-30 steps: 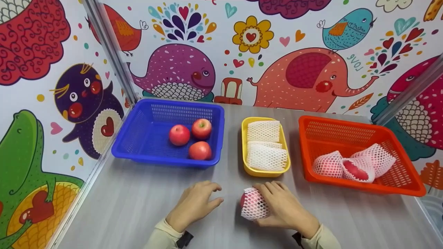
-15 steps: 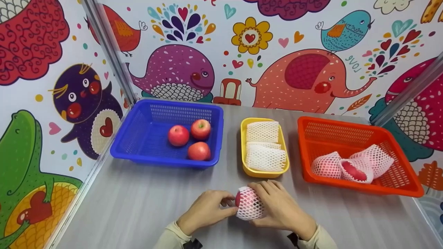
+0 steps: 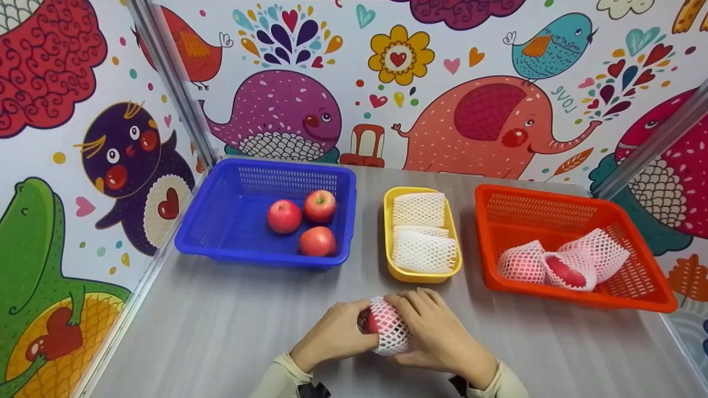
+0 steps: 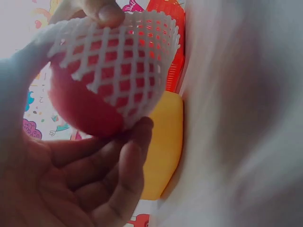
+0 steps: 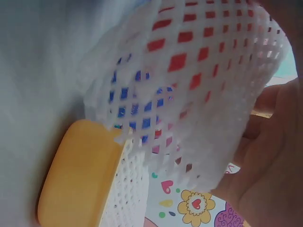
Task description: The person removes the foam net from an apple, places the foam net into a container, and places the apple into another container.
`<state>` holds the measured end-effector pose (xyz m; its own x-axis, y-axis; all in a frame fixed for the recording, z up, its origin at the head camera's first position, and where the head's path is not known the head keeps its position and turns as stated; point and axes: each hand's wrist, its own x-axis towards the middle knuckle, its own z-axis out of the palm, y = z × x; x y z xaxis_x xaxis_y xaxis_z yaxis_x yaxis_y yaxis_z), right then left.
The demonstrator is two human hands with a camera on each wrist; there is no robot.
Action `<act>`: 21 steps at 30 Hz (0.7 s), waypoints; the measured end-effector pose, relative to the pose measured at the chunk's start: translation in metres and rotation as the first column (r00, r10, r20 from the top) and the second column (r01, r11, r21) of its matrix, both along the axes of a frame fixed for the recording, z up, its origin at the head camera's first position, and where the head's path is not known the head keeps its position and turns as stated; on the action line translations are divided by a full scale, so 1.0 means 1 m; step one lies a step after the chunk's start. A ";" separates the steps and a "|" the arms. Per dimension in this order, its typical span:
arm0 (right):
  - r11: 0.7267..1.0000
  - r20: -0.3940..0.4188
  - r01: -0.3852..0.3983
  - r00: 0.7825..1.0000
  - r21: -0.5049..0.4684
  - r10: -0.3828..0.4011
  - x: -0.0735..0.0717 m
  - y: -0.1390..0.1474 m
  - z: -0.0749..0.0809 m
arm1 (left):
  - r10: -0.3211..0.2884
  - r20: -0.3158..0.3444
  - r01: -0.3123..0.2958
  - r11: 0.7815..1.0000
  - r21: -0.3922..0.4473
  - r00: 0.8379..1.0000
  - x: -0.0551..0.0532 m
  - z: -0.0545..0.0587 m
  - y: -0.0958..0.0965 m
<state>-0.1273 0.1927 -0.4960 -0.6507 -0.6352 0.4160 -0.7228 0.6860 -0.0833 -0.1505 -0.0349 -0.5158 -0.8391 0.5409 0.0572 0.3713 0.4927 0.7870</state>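
An apple (image 4: pixel 85 106) sits partly inside a white foam net sleeve (image 3: pixel 394 330) between both hands, low in the middle of the head view. My left hand (image 3: pixel 337 333) curls its fingers and thumb round the bare red side of the apple. From the other side my right hand (image 3: pixel 442 337) grips the netted side, fingers over the top and thumb below. In the left wrist view the net covers the apple's upper part and its lower side shows bare. The net's loose end (image 5: pixel 142 104) hangs past the fruit in the right wrist view.
A blue basket (image 3: pixel 221 257) at back left holds 3 bare apples (image 3: pixel 284 216). Folded foam nets (image 3: pixel 423 251) fill a yellow tray (image 3: pixel 420 276) beyond the hands. An orange-red basket (image 3: pixel 575 301) on the right holds netted apples (image 3: pixel 522 262). Printed walls stand behind and at the left.
My left hand has moved right and now grips the apple, where it was open and apart before. The right hand and the netted apple have shifted slightly left.
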 end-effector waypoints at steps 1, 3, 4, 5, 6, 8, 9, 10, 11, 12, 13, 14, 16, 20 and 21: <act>1.000 -0.002 -0.004 1.000 0.004 0.004 0.000 0.000 0.000 | -0.001 0.005 0.001 1.000 -0.003 1.000 -0.001 0.000 0.000; 1.000 0.006 -0.011 1.000 0.012 0.011 0.000 0.001 0.002 | -0.002 0.019 0.002 1.000 0.002 1.000 -0.001 0.000 0.000; 1.000 0.016 -0.012 1.000 0.018 0.012 0.001 0.001 0.003 | -0.001 0.020 0.000 1.000 0.002 1.000 -0.002 0.000 0.000; 1.000 0.030 -0.012 0.999 0.021 0.012 0.001 0.002 0.003 | 0.000 0.024 0.000 1.000 0.010 1.000 -0.002 0.000 -0.001; 1.000 0.046 -0.014 0.999 0.020 0.013 0.001 0.003 0.004 | 0.003 0.023 -0.003 1.000 0.016 1.000 -0.003 0.000 -0.001; 1.000 0.086 -0.015 0.996 0.007 0.014 0.002 0.006 0.006 | 0.016 0.008 -0.016 1.000 0.022 1.000 -0.003 -0.001 -0.003; 1.000 0.106 -0.016 0.994 -0.005 0.016 0.003 0.008 0.006 | 0.022 -0.001 -0.022 0.999 0.024 1.000 -0.003 -0.001 -0.004; 1.000 0.120 -0.016 0.993 -0.018 0.018 0.004 0.010 0.007 | 0.027 -0.007 -0.026 0.999 0.025 1.000 -0.004 -0.001 -0.005; 0.999 0.133 -0.018 0.991 -0.033 0.022 0.004 0.011 0.007 | 0.031 -0.011 -0.030 0.999 0.028 0.999 -0.004 -0.001 -0.006; 0.999 0.143 -0.022 0.989 -0.048 0.028 0.005 0.013 0.007 | 0.037 -0.017 -0.037 0.999 0.027 0.999 -0.004 0.000 -0.008; 0.998 0.150 -0.025 0.988 -0.062 0.034 0.005 0.015 0.007 | 0.040 -0.016 -0.040 0.999 0.030 0.999 -0.004 0.000 -0.009; 0.997 0.151 -0.030 0.988 -0.073 0.041 0.005 0.017 0.007 | 0.041 -0.010 -0.040 0.998 0.038 0.999 -0.004 0.001 -0.011; 0.994 0.142 -0.050 0.988 -0.102 0.065 0.005 0.019 0.007 | 0.041 0.016 -0.042 0.998 0.054 0.999 -0.005 0.001 -0.013; 0.981 0.087 -0.107 0.989 -0.159 0.122 0.003 0.024 0.007 | 0.045 0.093 -0.053 0.995 0.088 0.995 -0.004 0.003 -0.019; 0.978 0.073 -0.120 0.988 -0.170 0.134 0.002 0.025 0.008 | 0.047 0.109 -0.057 0.994 0.094 0.993 -0.004 0.003 -0.020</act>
